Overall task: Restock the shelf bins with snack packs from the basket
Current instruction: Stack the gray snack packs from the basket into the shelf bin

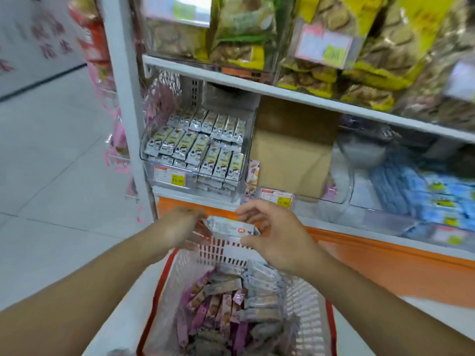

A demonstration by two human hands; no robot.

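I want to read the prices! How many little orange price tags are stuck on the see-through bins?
2 clear ones: one price tag on the left bin of grey packs, another tag on the middle bin above the right hand. Blurry labels farther right may be more.

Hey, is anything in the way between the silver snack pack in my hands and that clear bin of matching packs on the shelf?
Nothing visible blocks it. The silver snack pack, held by the left hand and right hand, sits above the white basket's rim; the clear plastic bin is open-topped, up and slightly left.
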